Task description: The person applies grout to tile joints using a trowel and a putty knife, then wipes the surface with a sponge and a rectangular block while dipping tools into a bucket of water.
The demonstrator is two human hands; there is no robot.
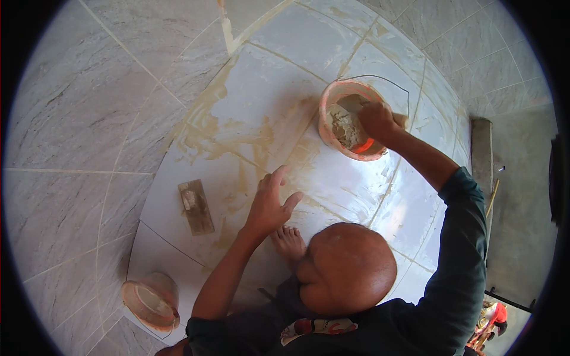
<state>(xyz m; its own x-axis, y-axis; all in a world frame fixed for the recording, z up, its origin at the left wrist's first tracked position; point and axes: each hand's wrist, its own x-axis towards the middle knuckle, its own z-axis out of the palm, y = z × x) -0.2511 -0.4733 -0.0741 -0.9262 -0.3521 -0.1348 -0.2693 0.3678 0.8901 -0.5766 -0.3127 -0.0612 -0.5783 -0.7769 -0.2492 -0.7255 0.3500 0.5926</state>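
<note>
Trowel [354, 103] gripped by right hand [378, 123] at bucket [330, 95] of lumpy paste [345, 127]. Left hand [266, 207] held open (smeary tiles [332, 178] below).

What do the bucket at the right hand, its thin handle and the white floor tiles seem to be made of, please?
Bucket: probably plastic, dull, its wall glowing orange in places.
Handle: likely metal wire, thin, holding a sharp bend.
Floor tiles: perhaps glazed ceramic, glossy where light reflects.

A pinkish-orange bucket [324, 115] stands upright on the white tiles [285, 35], wire handle [408, 95] leaning right, lumpy grey-beige paste [343, 126] inside; a tan-handled tool [402, 121] reaches in over its right rim
</note>
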